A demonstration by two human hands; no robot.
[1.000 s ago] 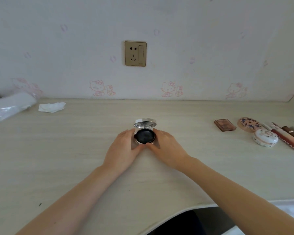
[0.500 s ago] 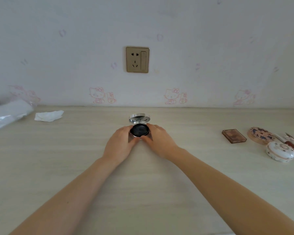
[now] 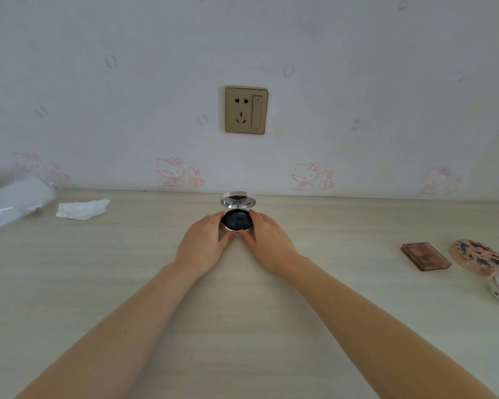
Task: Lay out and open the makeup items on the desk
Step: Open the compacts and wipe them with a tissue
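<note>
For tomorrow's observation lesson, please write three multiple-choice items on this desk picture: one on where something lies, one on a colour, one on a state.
1. Where does the crumpled tissue lie on the desk?
A. At the far left, near the wall
B. Between the two hands
C. At the near right edge

2. What colour is the inside of the round compact?
A. White
B. Black
C. Green

3. What state is the round compact in?
A. Shut and lying flat
C. Upside down
B. Open, its mirrored lid raised toward the wall

Answers:
1 A: the tissue sits left of the compact, close to the wall.
2 B: the pan between the left hand and the right hand shows black.
3 B: the silver lid stands up behind the pan, while both hands hold the base on either side.
</note>
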